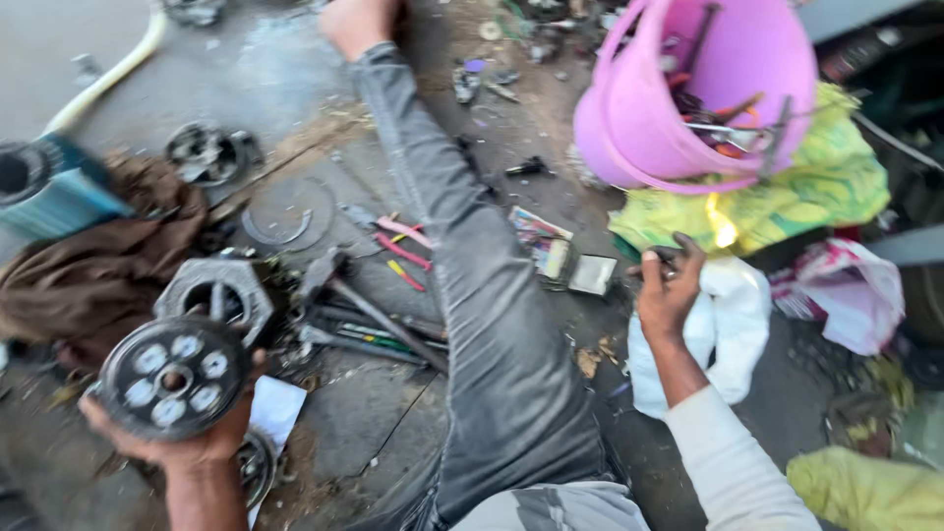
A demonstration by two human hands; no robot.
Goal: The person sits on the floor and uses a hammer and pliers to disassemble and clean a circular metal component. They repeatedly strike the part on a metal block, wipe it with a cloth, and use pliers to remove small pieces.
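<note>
A: Where's the round dark metal disc with the ring of pale holes (174, 377)?

B: Lower left of the frame, cupped from beneath in the left hand (187, 442), fingers curled around its rim.

A: And the right hand (669, 295)?

B: Right of centre, fingers closed on a small dark object I can't identify, just above a crumpled white plastic bag (733, 324).

A: What's around them?

B: A hexagonal grey metal housing (221, 290) behind the disc, long dark tools (374, 320) on the dirty concrete floor (374, 413), and a pink plastic bucket (649, 118) of tools at upper right.

A: Risks?

B: I'd judge the disc heavy for one palm; if it tips off, it could strike the grey-trousered leg (482, 295) or the parts below.
</note>
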